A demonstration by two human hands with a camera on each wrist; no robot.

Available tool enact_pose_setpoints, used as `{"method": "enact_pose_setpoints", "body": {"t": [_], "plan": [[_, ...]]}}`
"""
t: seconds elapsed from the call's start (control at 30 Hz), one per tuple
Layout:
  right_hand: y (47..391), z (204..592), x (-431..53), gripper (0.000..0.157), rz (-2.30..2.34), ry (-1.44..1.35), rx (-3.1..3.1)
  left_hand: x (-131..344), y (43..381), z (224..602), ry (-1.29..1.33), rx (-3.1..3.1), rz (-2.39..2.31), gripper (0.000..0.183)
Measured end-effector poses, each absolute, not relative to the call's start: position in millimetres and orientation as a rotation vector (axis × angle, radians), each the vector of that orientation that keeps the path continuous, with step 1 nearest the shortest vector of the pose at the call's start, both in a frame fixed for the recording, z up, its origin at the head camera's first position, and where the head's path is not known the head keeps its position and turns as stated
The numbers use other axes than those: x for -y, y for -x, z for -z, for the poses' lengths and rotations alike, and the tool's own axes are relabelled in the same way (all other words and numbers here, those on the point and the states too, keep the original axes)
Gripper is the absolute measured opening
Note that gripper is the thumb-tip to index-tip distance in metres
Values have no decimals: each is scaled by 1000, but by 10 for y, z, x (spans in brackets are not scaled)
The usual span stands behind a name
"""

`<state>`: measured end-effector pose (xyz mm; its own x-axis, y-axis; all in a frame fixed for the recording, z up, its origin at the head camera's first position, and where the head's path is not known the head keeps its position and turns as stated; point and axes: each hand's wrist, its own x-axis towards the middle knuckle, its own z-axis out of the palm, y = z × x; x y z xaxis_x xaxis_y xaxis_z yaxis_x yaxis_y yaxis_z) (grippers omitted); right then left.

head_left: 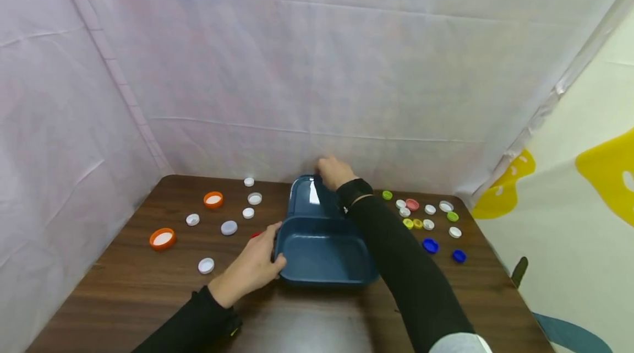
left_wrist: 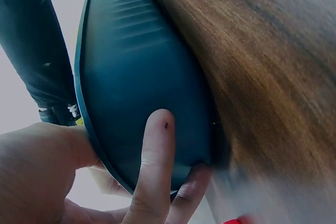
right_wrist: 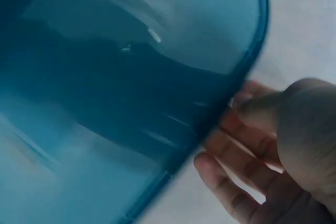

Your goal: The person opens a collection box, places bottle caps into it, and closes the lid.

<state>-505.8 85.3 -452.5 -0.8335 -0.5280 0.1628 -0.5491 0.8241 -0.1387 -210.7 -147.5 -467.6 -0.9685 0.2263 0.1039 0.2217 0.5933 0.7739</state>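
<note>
The box [head_left: 324, 259] sits on the worktop [head_left: 124, 298] between scattered caps [head_left: 206, 266], the left hand [head_left: 253, 262] gripping its left wall, seemingly to steady it, while behind it the right hand [head_left: 335, 172] pinches the lid [head_left: 299, 199] between fingers, perhaps controlling its tilt.

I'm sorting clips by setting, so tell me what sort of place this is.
Probably a makeshift recording booth: pale sheeting walls in a wood-grain table at the back and left, with loose caps scattered on it.
</note>
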Motion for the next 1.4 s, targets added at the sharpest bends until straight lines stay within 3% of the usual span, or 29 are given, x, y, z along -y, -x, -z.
{"method": "enact_pose_setpoints", "body": {"t": [0.43,0.7,1.4], "plan": [[4929,4383,-941,30,-346,-820,2890,1476,2139,4644,-413,-2825,-1301,80],[4293,3899,-956,33,-413,-882,2900,1490,2139,4637,-410,-2819,-1281,81],[3893,3859,-1570,29,-545,-872,2855,1562,2197,4602,-499,-2931,-1071,85]]}}
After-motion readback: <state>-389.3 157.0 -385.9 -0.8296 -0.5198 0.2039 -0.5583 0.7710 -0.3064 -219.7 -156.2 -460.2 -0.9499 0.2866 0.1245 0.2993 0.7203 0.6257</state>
